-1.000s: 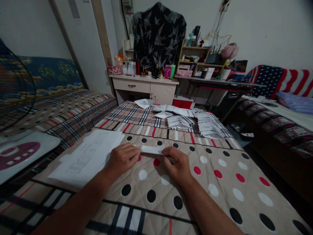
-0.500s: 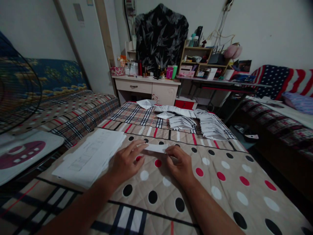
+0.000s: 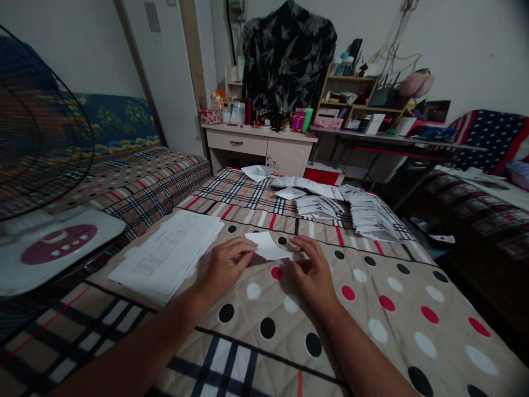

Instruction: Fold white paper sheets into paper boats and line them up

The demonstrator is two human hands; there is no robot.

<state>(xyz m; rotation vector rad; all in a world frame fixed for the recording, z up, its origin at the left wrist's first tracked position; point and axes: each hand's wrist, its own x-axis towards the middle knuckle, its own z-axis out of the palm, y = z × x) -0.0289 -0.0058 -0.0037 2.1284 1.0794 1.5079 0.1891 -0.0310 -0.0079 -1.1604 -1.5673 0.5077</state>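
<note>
Mid-fold, I reckon: left hand [image 3: 226, 266] pinching paper [image 3: 270, 247], right hand [image 3: 317, 275] half-curled at its 3 o'clock tip, can't tell if gripping; next needs neat creasing.

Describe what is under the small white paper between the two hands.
The beige polka-dotted quilted bedspread shows around the small white paper, with a black dot beside its right edge. Whatever lies directly beneath the paper is covered and cannot be seen.
</note>
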